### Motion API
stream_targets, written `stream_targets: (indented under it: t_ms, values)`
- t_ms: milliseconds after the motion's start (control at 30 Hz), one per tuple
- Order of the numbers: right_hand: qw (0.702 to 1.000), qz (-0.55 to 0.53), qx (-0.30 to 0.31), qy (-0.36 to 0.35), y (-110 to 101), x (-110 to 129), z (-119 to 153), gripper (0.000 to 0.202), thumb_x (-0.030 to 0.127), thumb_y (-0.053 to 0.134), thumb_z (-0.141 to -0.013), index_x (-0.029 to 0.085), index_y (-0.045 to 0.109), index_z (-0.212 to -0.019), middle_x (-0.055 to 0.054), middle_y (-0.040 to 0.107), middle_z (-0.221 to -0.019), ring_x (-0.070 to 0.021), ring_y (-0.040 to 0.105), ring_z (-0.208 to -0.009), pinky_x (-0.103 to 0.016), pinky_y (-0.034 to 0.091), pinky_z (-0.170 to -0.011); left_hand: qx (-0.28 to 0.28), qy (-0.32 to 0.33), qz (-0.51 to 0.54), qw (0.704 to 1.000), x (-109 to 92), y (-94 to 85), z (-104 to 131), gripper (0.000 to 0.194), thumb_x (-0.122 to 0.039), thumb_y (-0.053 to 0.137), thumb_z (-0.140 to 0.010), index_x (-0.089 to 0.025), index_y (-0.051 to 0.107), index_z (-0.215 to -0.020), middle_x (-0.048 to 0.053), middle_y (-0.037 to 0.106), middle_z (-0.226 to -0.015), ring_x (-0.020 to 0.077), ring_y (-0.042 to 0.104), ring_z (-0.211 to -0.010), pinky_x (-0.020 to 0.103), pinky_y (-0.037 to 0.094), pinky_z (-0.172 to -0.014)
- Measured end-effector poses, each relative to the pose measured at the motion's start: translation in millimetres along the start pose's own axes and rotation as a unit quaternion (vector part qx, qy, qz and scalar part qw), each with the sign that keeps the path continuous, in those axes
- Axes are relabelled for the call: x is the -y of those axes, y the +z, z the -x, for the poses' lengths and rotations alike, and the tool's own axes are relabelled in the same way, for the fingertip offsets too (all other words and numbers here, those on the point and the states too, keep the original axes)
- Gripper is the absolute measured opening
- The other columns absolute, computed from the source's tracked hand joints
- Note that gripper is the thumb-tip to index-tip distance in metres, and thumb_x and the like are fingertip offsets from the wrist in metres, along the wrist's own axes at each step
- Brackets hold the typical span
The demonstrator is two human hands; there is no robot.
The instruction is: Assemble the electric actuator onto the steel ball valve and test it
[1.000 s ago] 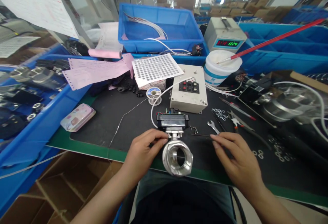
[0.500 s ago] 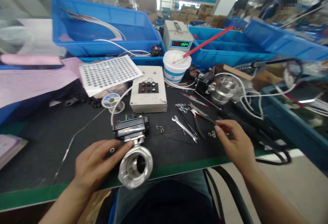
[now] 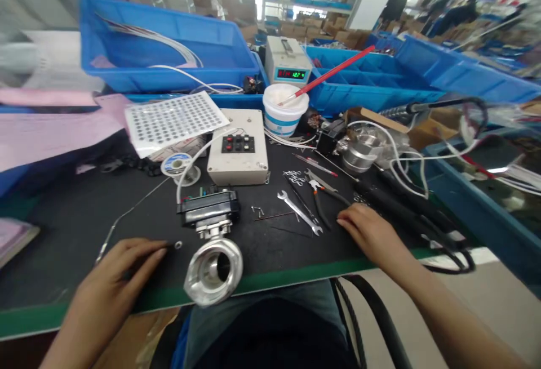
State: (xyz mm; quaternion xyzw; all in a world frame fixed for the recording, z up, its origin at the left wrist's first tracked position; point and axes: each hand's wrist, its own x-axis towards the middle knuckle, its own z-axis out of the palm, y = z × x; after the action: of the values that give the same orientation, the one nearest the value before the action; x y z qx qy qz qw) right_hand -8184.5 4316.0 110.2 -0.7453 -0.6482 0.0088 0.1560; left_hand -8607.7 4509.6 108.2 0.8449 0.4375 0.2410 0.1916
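My left hand is closed in a pinch at the left front of the mat, on a thin dark piece whose tip points toward a small nut. Right of it stands a valve with a silver hexagonal body and a black actuator on top, wired to a beige control box. My right hand rests on the mat with fingertips pressed together, beside the handles of the pliers; what it holds, if anything, is hidden. A wrench lies between valve and pliers.
Small screws lie right of the actuator. A solder spool sits left of the box. Behind are a white tub with a red brush, a power supply and blue bins. Another valve body lies at the right.
My left hand has moved left, away from the valve, and no longer touches it. My right hand has shifted left over the small washers beside the pliers. The view has shifted slightly.
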Motion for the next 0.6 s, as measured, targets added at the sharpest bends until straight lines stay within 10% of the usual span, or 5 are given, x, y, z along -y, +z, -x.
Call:
stream_targets:
  t_ms: [200,433,600]
  values:
    - [0.985,-0.031,-0.114,-0.122,-10,16,-16,0.033,0.048,0.042,-0.093,0.025,0.065,-0.087,-0.004,0.068,-0.085,-0.019,0.066,-0.073,-0.033,0.051,-0.068,0.085,-0.059,0.029,0.994,-15,-12.0,-1,0.025,-0.043,0.053,-0.084,-0.023,0.066,-0.095,0.003,0.063,-0.089,0.016,0.063,-0.079,0.025,0.051,-0.068]
    - [0.958,-0.262,-0.069,-0.097,11,136,-50,0.015,0.033,0.053,-0.091,0.026,0.066,-0.089,0.001,0.069,-0.085,-0.0142,0.066,-0.077,-0.024,0.054,-0.07,0.147,-0.034,-0.026,0.988,-23,-9.6,-17,0.013,-0.031,0.051,-0.085,-0.021,0.058,-0.081,0.003,0.059,-0.084,0.0194,0.059,-0.082,0.031,0.048,-0.073]
    - [0.936,-0.345,-0.011,-0.073,44,176,-73,0.011,0.022,0.054,-0.09,0.02,0.064,-0.085,-0.001,0.067,-0.082,-0.0133,0.063,-0.077,-0.023,0.05,-0.072,0.075,0.026,0.001,0.997,-27,-6.8,-7,0.016,-0.031,0.045,-0.089,-0.021,0.056,-0.083,0.002,0.062,-0.078,0.0174,0.061,-0.073,0.029,0.049,-0.069]
